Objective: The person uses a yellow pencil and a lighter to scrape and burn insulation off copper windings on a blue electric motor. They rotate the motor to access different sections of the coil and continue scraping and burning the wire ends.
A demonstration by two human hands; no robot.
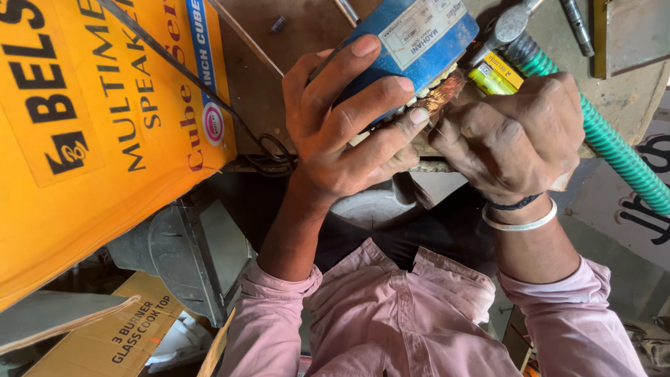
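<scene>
While my left hand [342, 126] clamps the blue motor body [412, 42] at bench edge, my right hand [513, 136] pinches its exposed copper winding [443, 94]; housing open, winding work unfinished, judging by the bare coils.

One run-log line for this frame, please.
left hand: grips blue motor body | right hand: at copper winding, fingers closed | nearby: green hose, yellow carton

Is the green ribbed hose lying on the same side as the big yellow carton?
No, the green ribbed hose runs along the right edge of the view past the right hand, while the yellow carton fills the left.
</scene>
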